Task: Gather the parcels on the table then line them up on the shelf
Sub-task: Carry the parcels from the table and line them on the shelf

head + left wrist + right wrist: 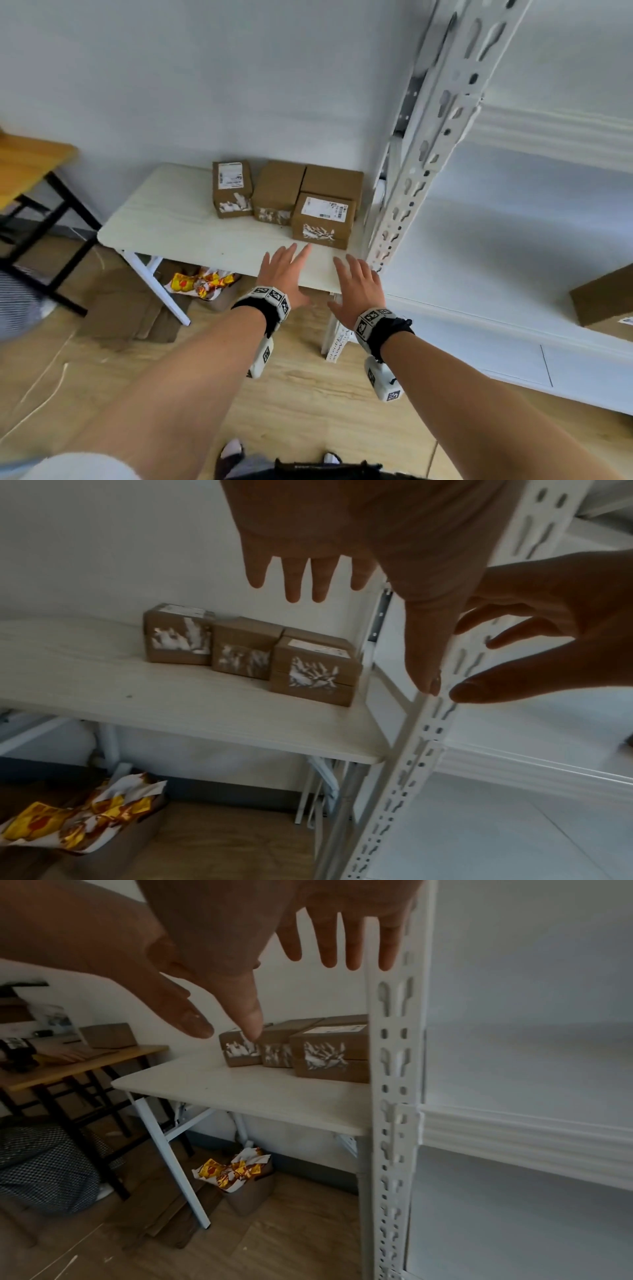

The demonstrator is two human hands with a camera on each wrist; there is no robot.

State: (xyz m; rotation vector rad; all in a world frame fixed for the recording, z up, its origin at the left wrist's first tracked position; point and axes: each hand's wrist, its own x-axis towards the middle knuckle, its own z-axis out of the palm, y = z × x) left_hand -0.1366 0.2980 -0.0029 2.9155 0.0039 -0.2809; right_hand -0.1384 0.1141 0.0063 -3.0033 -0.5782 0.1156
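Both hands are spread flat and empty, left hand (282, 274) and right hand (359, 284) side by side over the near edge of the table (164, 219). The parcels (322, 219) sit bunched just ahead of the fingertips, right up against the shelf (513, 329) post, probably so it's a short carry. One parcel on the shelf (603, 298) sits off to the right hand's side.
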